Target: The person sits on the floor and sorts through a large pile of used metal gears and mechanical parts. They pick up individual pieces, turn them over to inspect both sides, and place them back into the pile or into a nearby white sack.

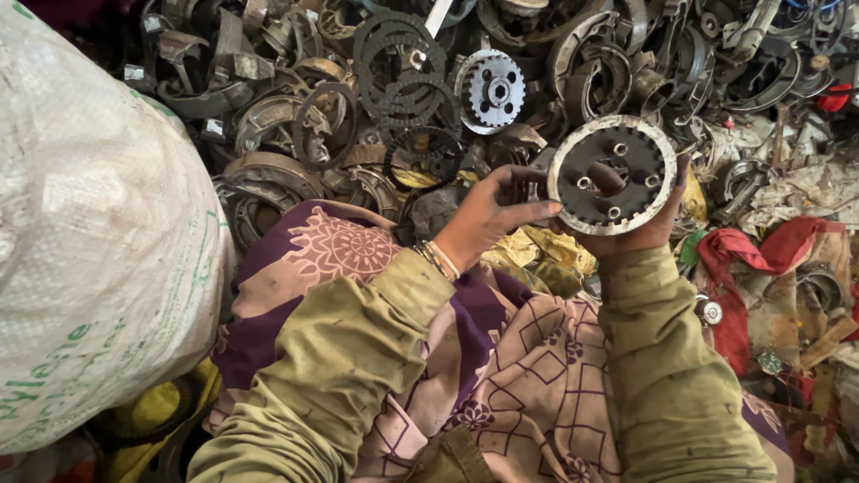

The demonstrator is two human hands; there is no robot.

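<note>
**Two hands hold up a round toothed metal disc over a heap of scrap parts**

Seen from above, a person in olive-green sleeves sits at the edge of a large heap of scrap metal (pixel 295 107). The right hand (pixel 646 231) grips a round metal disc (pixel 612 174) from below, at the disc's six o'clock, with the fingers curled up behind it and one fingertip showing at its three o'clock edge. The disc faces the camera: a pale worn rim, a dark toothed inner ring, several small raised posts and a centre hole. It sits just right of the frame's centre, lifted clear of the heap.

The left hand (pixel 488 215) lies at the disc's nine o'clock. Its thumb stretches out to touch the disc's rim, and the other fingers are curled loosely around a small dark piece that cannot be made out. Thin bangles (pixel 436 259) circle the left wrist.

A purple and beige patterned cloth (pixel 501 358) covers the lap at six o'clock. A big white woven sack (pixel 89 241) fills the frame from nine to seven o'clock. In the heap at twelve o'clock lie a pale gear wheel (pixel 491 90) and, just left of it, a stack of thin dark toothed rings (pixel 403 76). Red rags (pixel 761 259) lie crumpled at three o'clock, near the right sleeve.
</note>
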